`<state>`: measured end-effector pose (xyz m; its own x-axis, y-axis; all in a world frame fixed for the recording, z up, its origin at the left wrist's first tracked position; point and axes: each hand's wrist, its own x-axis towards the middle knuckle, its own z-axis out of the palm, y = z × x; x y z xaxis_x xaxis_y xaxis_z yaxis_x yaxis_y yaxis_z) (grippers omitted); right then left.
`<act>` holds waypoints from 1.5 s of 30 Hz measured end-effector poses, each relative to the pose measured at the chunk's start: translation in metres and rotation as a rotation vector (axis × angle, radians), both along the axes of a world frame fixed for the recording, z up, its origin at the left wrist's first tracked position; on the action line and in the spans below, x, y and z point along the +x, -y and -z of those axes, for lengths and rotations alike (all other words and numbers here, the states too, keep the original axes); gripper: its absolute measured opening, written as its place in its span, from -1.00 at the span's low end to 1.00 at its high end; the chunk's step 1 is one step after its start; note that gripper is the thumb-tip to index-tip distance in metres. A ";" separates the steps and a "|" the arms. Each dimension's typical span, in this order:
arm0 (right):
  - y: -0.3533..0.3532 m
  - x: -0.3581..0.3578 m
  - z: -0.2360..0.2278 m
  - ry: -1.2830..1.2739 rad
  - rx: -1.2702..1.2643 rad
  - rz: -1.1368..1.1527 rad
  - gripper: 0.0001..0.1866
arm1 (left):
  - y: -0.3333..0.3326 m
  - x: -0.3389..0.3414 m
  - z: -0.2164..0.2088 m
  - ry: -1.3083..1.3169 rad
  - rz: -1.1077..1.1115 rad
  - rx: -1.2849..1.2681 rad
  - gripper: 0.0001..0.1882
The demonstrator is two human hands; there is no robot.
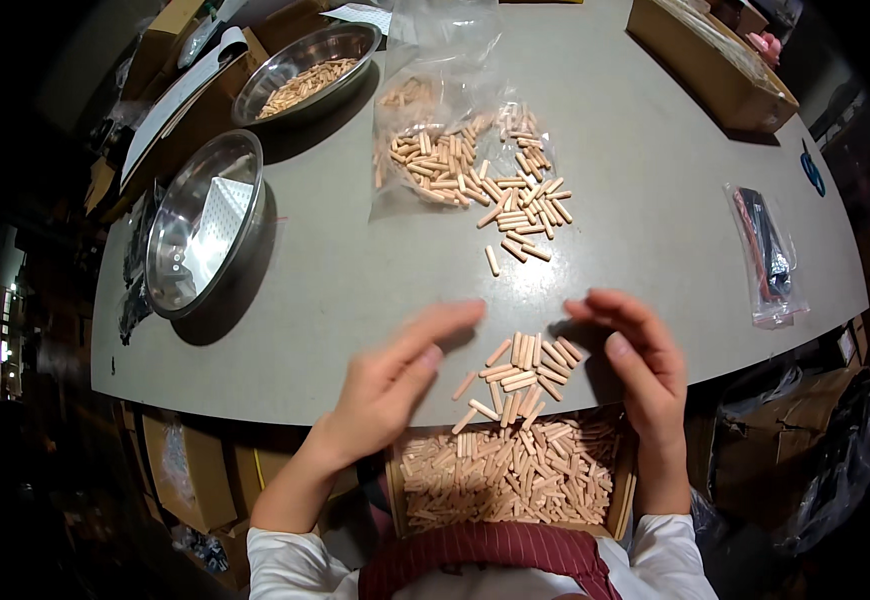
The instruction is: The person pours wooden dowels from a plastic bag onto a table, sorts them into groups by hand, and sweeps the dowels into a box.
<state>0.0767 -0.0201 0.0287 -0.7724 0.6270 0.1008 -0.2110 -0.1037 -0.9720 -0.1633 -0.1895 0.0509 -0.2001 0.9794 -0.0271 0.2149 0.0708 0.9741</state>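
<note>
A loose group of wooden dowels point(523, 378) lies at the table's near edge, some reaching the rim. My left hand point(395, 375) curves along its left side, fingers stretched forward and slightly blurred, holding nothing. On the other side my right hand point(643, 362) is cupped, fingers apart from the thumb, with no dowel in it. Below the edge, against my body, a cardboard box point(623, 505) is filled with many more dowels. Farther out, a clear plastic bag point(435, 60) lies with dowels inside, and a second heap of dowels point(525, 210) spreads from its mouth.
Two steel bowls stand at the left: one bowl point(165, 250) holds a white perforated piece, the farther bowl point(355, 45) holds dowels. A cardboard box point(715, 75) sits far right. Near the right edge lie a plastic packet point(767, 255) and blue-handled scissors point(812, 172).
</note>
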 end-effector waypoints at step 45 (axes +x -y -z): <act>-0.099 -0.089 0.002 0.532 1.421 -0.258 -0.04 | -0.098 -0.044 0.023 -1.194 0.179 0.148 0.04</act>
